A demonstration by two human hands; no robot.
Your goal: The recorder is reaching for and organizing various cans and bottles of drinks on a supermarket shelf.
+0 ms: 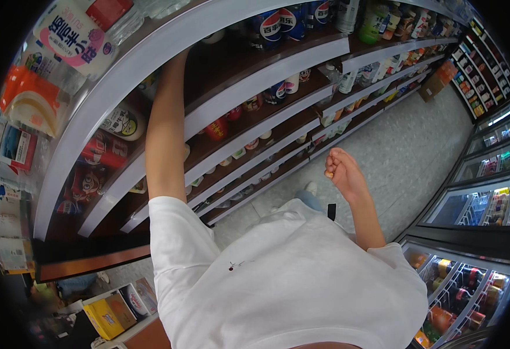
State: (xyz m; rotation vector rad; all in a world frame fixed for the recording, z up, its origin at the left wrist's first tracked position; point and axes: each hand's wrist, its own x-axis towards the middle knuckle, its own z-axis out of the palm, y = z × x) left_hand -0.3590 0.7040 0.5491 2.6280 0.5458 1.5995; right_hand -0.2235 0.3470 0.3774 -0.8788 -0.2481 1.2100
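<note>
My left arm reaches up between two shelf boards, and the left hand itself is hidden behind the white edge of the upper shelf [119, 65]. A pale rounded thing [213, 37] shows in the dark gap near it. To the right on that level stand blue Pepsi bottles [269, 29]. A white bottle with dark writing [124, 123] and red cans [102, 150] stand left of my forearm. My right hand [341, 170] hangs over the floor with its fingers curled; whether something small is inside the curl cannot be told.
Lower shelves [255, 111] hold more bottles and cups. Glass-door drink coolers [469, 288] line the right side. A cardboard box [436, 83] stands on the floor at the shelf's far end. At lower left are a yellow box [106, 316] and part of another person [76, 283].
</note>
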